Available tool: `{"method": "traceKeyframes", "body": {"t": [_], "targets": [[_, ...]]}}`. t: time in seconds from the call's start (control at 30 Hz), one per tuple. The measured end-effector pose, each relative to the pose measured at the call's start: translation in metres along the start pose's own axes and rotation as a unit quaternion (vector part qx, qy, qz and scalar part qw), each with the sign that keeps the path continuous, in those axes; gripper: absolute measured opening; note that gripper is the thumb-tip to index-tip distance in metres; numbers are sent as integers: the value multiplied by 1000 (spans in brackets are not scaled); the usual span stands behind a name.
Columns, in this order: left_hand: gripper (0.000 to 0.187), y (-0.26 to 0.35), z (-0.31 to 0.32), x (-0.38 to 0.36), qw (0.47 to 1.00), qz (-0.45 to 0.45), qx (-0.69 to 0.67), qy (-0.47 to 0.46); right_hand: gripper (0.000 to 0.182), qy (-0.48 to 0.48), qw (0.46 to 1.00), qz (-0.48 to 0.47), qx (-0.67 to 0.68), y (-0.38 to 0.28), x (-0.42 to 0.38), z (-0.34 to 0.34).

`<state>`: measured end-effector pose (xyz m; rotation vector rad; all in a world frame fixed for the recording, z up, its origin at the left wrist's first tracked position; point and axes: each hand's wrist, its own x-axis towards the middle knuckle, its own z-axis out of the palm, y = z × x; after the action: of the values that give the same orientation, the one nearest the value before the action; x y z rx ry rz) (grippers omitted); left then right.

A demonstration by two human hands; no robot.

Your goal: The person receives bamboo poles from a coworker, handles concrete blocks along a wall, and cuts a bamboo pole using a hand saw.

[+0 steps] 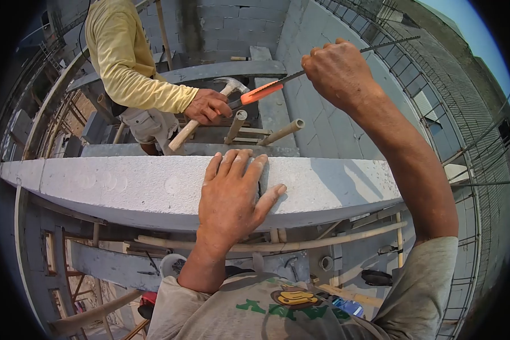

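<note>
Past the far edge of the white block row [124, 180], in the head view, the saw [261, 92] hangs in the air, its long axis slanting up to the right from a co-worker's hand [208, 106], which also grips a hammer [184, 135]. Your right hand [336, 73] is nearer, its fist closed around the saw partway along; your left hand [231, 194] lies open, palm down, on the row's top, fingers toward that far edge.

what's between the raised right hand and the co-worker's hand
In the head view, the orange-and-black handle and part of the dark blade span the stretch between the right hand and the co-worker's hand.
</note>
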<state>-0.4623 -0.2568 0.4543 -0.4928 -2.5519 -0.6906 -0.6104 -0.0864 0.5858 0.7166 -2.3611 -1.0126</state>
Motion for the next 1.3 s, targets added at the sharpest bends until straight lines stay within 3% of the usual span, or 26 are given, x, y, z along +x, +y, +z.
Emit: {"method": "traceKeyframes", "body": {"t": [0.27, 0.47, 0.57, 0.63, 0.77, 0.87, 0.9, 1.0, 1.13, 1.2, 1.23, 1.27, 1.3], "targets": [[52, 2, -3, -4, 996, 23, -43, 74, 14, 106, 992, 57, -45, 27, -82, -28], [50, 4, 2, -8, 973, 31, -142, 178, 8, 95, 968, 234, 9, 36, -203, -49], [66, 49, 9, -9, 928, 31, -313, 198, 3, 139, 921, 341, 131, 12, -277, -47], [76, 88, 21, -9, 876, 74, -442, 180, 4, 159, 865, 412, 240, -22, -327, -42], [83, 125, 82, 5, 816, 138, -558, -51, 6, 176, 694, 548, 432, -116, -398, -52], [85, 188, 101, -23, 673, 133, -688, -236, 11, 199, 580, 627, 481, -182, -433, -59], [77, 191, 115, -29, 647, 109, -697, -290, 13, 215, 545, 650, 484, -200, -446, -60], [67, 232, 148, -58, 619, 148, -678, -367, 21, 145, 462, 715, 504, -249, -487, -62], [43, 276, 181, -94, 594, 308, -554, -496, 38, 171, 351, 776, 496, -317, -533, -65], [31, 312, 161, -136, 580, 380, -489, -529, 48, 174, 308, 825, 441, -352, -553, -73], [30, 323, 157, -155, 569, 434, -454, -531, 51, 148, 255, 849, 438, -366, -566, -83], [28, 329, 155, -169, 555, 486, -418, -530, 50, 228, 168, 858, 428, -378, -571, -97], [31, 334, 162, -181, 521, 503, -365, -584, 50, 305, 88, 857, 406, -387, -578, -113]]}}
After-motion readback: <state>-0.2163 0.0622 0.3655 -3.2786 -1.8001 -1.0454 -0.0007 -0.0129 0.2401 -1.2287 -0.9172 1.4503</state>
